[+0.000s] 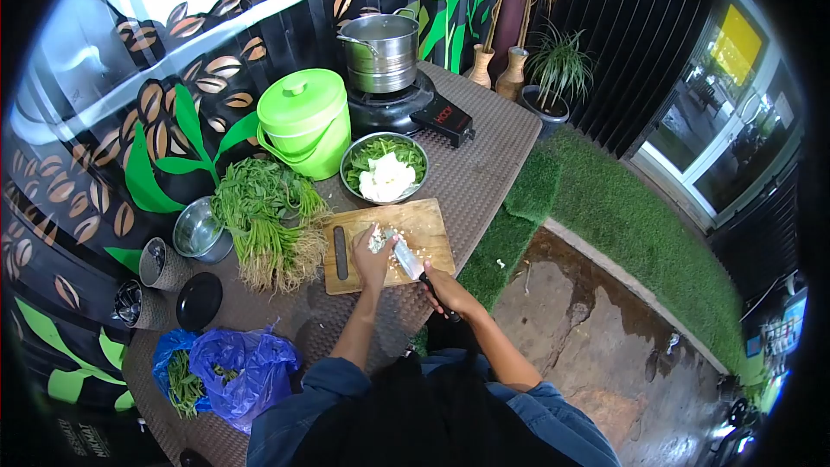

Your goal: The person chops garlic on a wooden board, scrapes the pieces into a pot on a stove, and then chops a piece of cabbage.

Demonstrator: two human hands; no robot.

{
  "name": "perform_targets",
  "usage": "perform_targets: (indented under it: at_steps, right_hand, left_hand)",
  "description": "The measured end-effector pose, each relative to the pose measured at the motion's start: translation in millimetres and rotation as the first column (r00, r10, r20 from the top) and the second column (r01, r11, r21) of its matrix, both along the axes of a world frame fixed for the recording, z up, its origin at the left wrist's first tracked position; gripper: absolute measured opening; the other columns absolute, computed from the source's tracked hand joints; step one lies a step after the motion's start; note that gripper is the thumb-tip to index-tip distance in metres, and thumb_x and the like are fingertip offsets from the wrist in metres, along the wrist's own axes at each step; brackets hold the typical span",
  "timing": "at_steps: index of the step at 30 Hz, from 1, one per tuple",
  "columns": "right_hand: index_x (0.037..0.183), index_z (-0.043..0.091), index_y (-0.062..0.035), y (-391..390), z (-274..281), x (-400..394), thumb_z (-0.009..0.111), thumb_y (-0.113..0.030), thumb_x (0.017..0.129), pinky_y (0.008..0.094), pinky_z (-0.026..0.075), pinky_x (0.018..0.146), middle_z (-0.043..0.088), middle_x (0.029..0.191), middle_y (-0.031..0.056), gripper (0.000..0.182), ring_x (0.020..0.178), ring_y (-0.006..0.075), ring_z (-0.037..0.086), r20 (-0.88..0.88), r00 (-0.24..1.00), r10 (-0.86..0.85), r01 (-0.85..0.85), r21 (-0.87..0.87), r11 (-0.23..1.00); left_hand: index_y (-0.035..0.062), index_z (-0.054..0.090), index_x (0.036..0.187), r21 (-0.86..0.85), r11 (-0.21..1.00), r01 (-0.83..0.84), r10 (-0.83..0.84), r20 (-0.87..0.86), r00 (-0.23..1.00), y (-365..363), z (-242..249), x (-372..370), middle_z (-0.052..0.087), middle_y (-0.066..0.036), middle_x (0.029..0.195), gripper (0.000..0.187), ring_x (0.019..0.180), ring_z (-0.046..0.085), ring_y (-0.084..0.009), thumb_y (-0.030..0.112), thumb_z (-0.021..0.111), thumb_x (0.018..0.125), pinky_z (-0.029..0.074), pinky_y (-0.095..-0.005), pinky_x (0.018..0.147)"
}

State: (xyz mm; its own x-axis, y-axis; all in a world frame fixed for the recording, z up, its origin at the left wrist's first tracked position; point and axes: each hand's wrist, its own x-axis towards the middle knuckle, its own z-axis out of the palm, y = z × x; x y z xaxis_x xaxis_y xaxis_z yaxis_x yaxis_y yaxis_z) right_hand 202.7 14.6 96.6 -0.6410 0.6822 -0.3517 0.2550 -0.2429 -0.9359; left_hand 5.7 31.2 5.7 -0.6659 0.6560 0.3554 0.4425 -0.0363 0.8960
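A wooden cutting board [437,220] lies at the table's near edge, with small chopped white pieces [418,257] scattered over it. My right hand [443,291] is closed around the black handle of a knife [407,258], whose blade points up and left across the board. Beside the blade tip, my left hand [372,261] rests on the board, its thumb and fingers curved around a small heap of the white pieces. Just beyond the board is a metal bowl [422,188] of green leaves with a white mass on top.
Bunched greens with roots [268,225] lie left of the board. Behind stand a lidded green bucket [307,125] and a metal pot [380,56] on a black stove [393,104]. Purple plastic bags [246,372], a metal bowl [204,233] and woven cups [162,264] sit left.
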Motion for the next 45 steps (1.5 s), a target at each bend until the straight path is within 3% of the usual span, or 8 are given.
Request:
perform_targets:
  at_steps: [10, 13, 16, 18, 20, 26, 31, 45]
  right_hand:
    - [0.083, 0.047, -0.0028, -3.9, 5.7, 15.7, 0.027, -0.051, 0.101, 0.0267, 0.036, 0.036, 0.044, 0.050, 0.0031, 0.055, 0.036, 0.0125, 0.042, 0.057, 0.998, 0.019, -0.019, -0.006, 1.000]
    - [0.087, 0.047, -0.0008, -3.7, -2.9, 14.4, 0.033, -0.043, 0.101, 0.0287, 0.038, 0.038, 0.045, 0.051, 0.0057, 0.047, 0.036, 0.0149, 0.043, 0.107, 0.993, -0.051, 0.045, 0.056, 0.997]
    - [0.086, 0.048, -0.0030, -1.3, -29.9, 10.2, 0.037, -0.033, 0.099, 0.0333, 0.042, 0.037, 0.050, 0.053, 0.0095, 0.035, 0.039, 0.0215, 0.052, 0.155, 0.983, -0.103, 0.066, 0.227, 0.972]
    - [0.092, 0.051, -0.0016, 0.8, -62.1, 4.8, 0.048, -0.031, 0.093, 0.0441, 0.049, 0.052, 0.059, 0.061, 0.0204, 0.029, 0.057, 0.0356, 0.062, 0.113, 0.935, -0.336, 0.096, 0.832, 0.547]
    - [0.094, 0.051, -0.0016, -8.0, -29.0, 1.3, 0.053, -0.029, 0.090, 0.0467, 0.049, 0.058, 0.060, 0.068, 0.0230, 0.028, 0.065, 0.0388, 0.062, 0.259, 0.904, -0.342, 0.013, 0.781, 0.625]
    - [0.095, 0.053, -0.0039, -14.9, -13.3, -3.0, 0.067, -0.022, 0.079, 0.0474, 0.050, 0.063, 0.064, 0.077, 0.0212, 0.028, 0.072, 0.0390, 0.064, 0.391, 0.845, -0.364, -0.101, 0.786, 0.610]
    - [0.095, 0.053, -0.0047, -17.3, -15.3, -3.3, 0.072, -0.019, 0.075, 0.0461, 0.050, 0.063, 0.064, 0.077, 0.0178, 0.031, 0.071, 0.0371, 0.064, 0.377, 0.836, -0.398, -0.115, 0.830, 0.546]
    - [0.100, 0.057, -0.0047, -23.0, -4.2, 2.6, 0.071, -0.017, 0.075, 0.0417, 0.051, 0.066, 0.061, 0.079, 0.0141, 0.031, 0.073, 0.0328, 0.064, 0.390, 0.842, -0.374, -0.186, 0.859, 0.477]
  left_hand:
    - [0.0007, 0.071, 0.093, -0.053, 0.999, 0.011, 0.003, 0.242, 0.970, 15.2, -2.4, -14.9, 0.068, -0.006, 0.075, 0.024, 0.068, 0.061, -0.0122, 0.014, 0.079, 0.075, 0.048, -0.0256, 0.064]
    - [-0.0013, 0.071, 0.092, -0.107, 0.991, 0.083, -0.071, 0.104, 0.992, 4.7, -0.7, -14.2, 0.069, -0.006, 0.074, 0.021, 0.065, 0.060, -0.0111, 0.014, 0.077, 0.078, 0.048, -0.0243, 0.062]
    - [-0.0007, 0.069, 0.100, -0.148, 0.978, 0.147, -0.135, 0.090, 0.987, -5.0, -2.2, -11.6, 0.071, -0.011, 0.083, 0.022, 0.068, 0.065, -0.0134, 0.014, 0.070, 0.083, 0.050, -0.0255, 0.064]
    - [-0.0001, 0.069, 0.103, -0.051, 0.980, 0.193, -0.183, 0.159, 0.970, -5.2, -13.7, -10.4, 0.071, -0.011, 0.084, 0.023, 0.069, 0.065, -0.0135, 0.014, 0.068, 0.086, 0.050, -0.0258, 0.065]
    - [0.0005, 0.068, 0.107, 0.050, 0.971, 0.232, -0.237, 0.222, 0.946, -7.4, -17.8, -7.3, 0.072, -0.011, 0.085, 0.024, 0.070, 0.066, -0.0137, 0.015, 0.065, 0.088, 0.050, -0.0261, 0.065]
    - [-0.0064, 0.055, 0.123, -0.031, 0.983, 0.182, -0.175, 0.159, 0.972, -24.9, 27.3, 26.1, 0.061, -0.022, 0.118, 0.057, 0.108, 0.060, -0.0272, 0.030, 0.073, 0.083, 0.047, -0.0349, 0.090]
    - [-0.0055, 0.029, 0.141, -0.201, 0.957, 0.211, -0.240, -0.137, 0.961, -17.6, 9.5, 34.9, 0.031, -0.023, 0.146, 0.109, 0.139, 0.021, -0.0404, 0.038, 0.087, 0.061, 0.020, -0.0455, 0.114]
    - [-0.0017, 0.036, 0.140, -0.305, 0.946, 0.106, -0.182, -0.230, 0.956, -9.3, 5.8, 22.3, 0.029, -0.022, 0.148, 0.107, 0.141, 0.011, -0.0434, 0.037, 0.088, 0.055, 0.013, -0.0506, 0.115]
